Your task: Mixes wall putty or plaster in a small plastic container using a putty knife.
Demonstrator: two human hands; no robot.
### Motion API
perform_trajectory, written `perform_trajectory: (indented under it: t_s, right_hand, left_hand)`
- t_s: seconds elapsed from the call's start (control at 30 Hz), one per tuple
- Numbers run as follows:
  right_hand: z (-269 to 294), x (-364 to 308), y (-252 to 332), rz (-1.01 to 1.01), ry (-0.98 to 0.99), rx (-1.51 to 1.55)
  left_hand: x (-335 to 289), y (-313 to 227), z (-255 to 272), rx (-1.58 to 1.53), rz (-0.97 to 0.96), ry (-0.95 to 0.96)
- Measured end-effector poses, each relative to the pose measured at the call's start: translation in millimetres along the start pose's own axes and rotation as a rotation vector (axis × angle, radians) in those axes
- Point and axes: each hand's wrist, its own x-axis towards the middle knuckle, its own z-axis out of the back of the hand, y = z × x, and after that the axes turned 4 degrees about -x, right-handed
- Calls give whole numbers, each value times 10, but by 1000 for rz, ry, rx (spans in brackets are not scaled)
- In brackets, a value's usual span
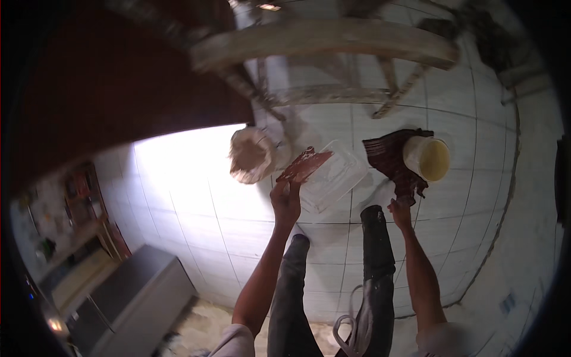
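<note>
My left hand (285, 205) is closed on a flat, reddish-brown scraper-like piece (306, 166) with white smears. It is held over the near-left side of a clear, shallow plastic tray (319, 205) with whitish residue. To the right, a dark brown cloth (386, 156) with a striped edge lies crumpled on the floor. My right hand (401, 213) has its fingers closed at the cloth's near end. Against the cloth's right side is a pale bucket (433, 159), its yellowish inside showing. An opened bag of pinkish-brown powder (251, 156) is left of the tray.
A worn wooden bench or trestle (324, 44) spans the far side, legs on the white tiled floor (250, 244). A dark red panel (119, 77) fills the far left. A grey cabinet (128, 297) is at the near left. My legs are between my arms, with a pale cord hanging there.
</note>
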Motion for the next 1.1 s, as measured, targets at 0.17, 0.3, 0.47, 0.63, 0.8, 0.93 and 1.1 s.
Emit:
perform_trajectory:
  t_s: [0.17,0.3,0.47,0.63,0.8,0.93,1.1]
  right_hand:
    - [-974,-19,561,57,-54,-34]
    - [-1850,-190,1729,143,-49,231]
    - [-2446,-29,2951,380,-188,122]
    - [-2742,478,3791,657,-186,19]
    - [-3039,1057,4166,541,-195,-389]
    - [-3112,1451,4242,394,45,-668]
    - [-3309,1177,4282,376,94,-556]
  left_hand:
    - [-315,377,935,-103,57,-162]
    - [-550,601,1775,-255,63,-278]
    - [-714,848,2419,-317,124,-447]
    - [-728,1084,2620,-270,132,-588]
    - [-777,1421,2498,-321,190,-689]
    - [-718,1567,2143,-396,167,-748]
    - [-861,1825,1942,-481,207,-857]
